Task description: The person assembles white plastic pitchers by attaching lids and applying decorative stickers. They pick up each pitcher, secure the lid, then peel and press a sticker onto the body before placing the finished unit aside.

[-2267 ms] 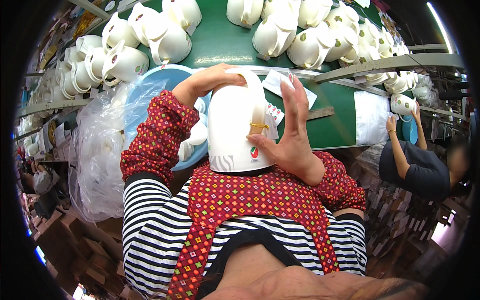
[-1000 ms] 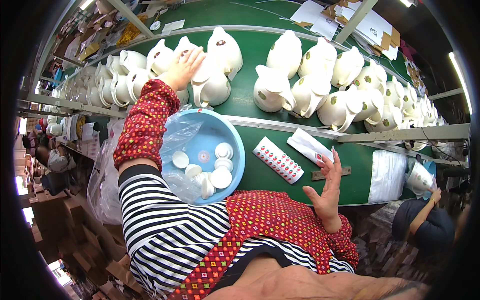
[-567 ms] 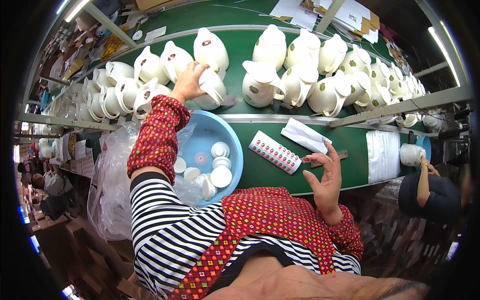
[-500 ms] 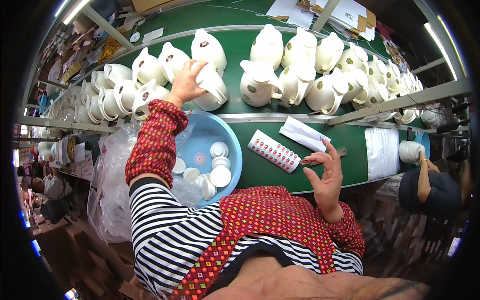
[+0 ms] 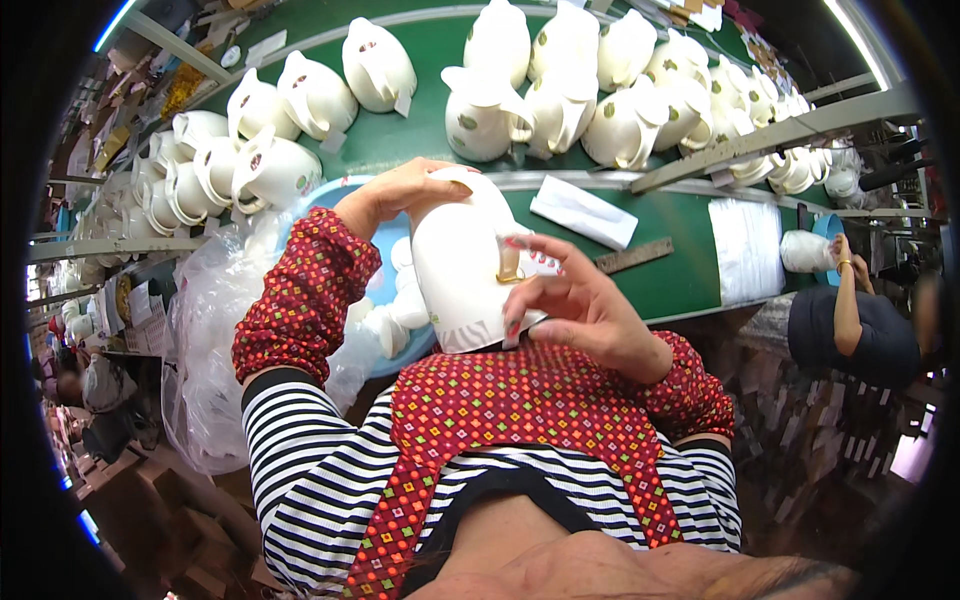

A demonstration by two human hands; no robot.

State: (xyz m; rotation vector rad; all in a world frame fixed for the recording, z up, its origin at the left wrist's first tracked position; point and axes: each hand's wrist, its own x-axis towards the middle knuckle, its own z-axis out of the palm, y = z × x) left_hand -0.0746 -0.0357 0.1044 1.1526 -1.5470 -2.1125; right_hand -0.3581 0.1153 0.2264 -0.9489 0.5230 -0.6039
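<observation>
My left hand (image 5: 405, 188) is closed over the upper end of a white jug (image 5: 455, 260), which is tilted in front of my apron. Close against the jug's right side, my right hand (image 5: 605, 318) has its thumb and one finger nearly together at the lower edge. Whatever is between those tips is too small to make out. Another finger of that hand is stretched toward the jug's side. Behind the jug lies a sheet of red-and-green stickers, mostly hidden. A light blue basin (image 5: 350, 190) with white round lids (image 5: 385, 328) is partly covered by my left arm and the jug.
White jugs (image 5: 480, 125) stand in rows along the green bench (image 5: 690, 265). A folded white paper (image 5: 583, 212), a metal ruler (image 5: 634, 255) and a stack of white bags (image 5: 745, 250) lie to the right. Clear plastic (image 5: 205, 370) hangs at the left. A co-worker (image 5: 850, 330) works far right.
My left hand has lifted a jug from the row and brought it over the basin's right side toward my apron. My right hand has moved left to the jug.
</observation>
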